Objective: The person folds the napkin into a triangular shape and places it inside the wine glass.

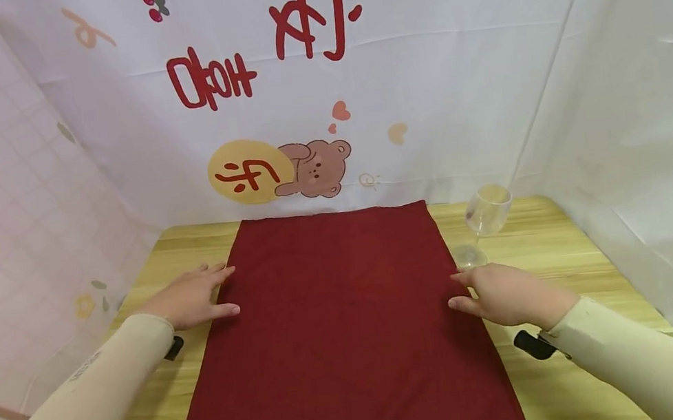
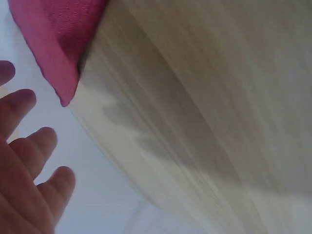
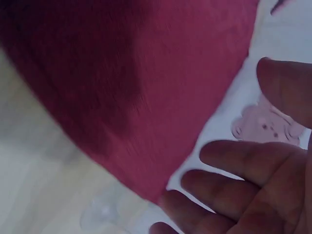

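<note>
Neither hand has a grip on anything: the left hand (image 1: 191,299) lies flat with straight fingers at the left edge of the dark red cloth (image 1: 343,327), and the right hand (image 1: 498,293) rests the same way at its right edge. The cloth is a plain, smooth rectangle spread flat across the middle of the wooden surface (image 1: 580,376). Only the head view shows the wine glass (image 1: 482,221) at centre right, while the left wrist view shows a cloth corner (image 2: 66,92) overhanging the surface edge.
</note>
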Demonstrator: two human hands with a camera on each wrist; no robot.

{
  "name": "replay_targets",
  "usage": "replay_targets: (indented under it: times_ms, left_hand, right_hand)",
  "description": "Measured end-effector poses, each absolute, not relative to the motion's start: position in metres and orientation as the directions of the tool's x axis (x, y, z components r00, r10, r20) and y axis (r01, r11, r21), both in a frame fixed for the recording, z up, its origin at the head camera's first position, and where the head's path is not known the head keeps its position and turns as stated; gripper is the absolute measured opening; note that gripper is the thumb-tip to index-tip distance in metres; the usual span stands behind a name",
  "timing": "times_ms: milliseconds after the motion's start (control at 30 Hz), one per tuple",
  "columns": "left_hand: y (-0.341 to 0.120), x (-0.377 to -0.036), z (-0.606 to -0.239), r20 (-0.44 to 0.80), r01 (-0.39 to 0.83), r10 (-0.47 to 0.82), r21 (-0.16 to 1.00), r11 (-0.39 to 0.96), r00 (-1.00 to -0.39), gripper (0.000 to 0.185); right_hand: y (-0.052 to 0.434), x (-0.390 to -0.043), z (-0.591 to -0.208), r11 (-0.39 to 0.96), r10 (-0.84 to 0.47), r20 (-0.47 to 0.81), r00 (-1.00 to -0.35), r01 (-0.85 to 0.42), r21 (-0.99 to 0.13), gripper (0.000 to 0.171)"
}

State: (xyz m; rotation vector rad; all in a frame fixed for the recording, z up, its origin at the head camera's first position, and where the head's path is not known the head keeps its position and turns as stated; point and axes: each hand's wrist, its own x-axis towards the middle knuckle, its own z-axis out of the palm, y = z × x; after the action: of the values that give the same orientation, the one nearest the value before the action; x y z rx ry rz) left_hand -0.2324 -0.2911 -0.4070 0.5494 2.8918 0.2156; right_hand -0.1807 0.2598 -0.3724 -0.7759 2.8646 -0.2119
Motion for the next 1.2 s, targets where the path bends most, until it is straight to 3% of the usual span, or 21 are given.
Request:
replay_targets:
  times_ms: [400,933,1200]
  left_hand:
    - [-0.280,-0.239,-0.415,-0.319,0.351,0.376,0.135,0.927,-0.870,0.092]
    - [-0.274,-0.238,-0.417,-0.323,0.294,0.315,0.114,0.949,-0.893,0.091]
    - [-0.263,-0.253,-0.417,-0.287,0.327,0.353,0.134,0.935,-0.891,0.099]
  right_hand:
    - [0.249,-0.200,-0.407,0.877,-0.481,-0.280,-0.831,-0.462,-0.135,0.076]
    - [0.249,-0.221,-0.426,0.849,-0.517,-0.266,-0.813,-0.527,-0.041,0.082]
    - [0.230,-0.207,-0.420,0.910,-0.413,-0.316,-0.854,-0.401,-0.103,0.092]
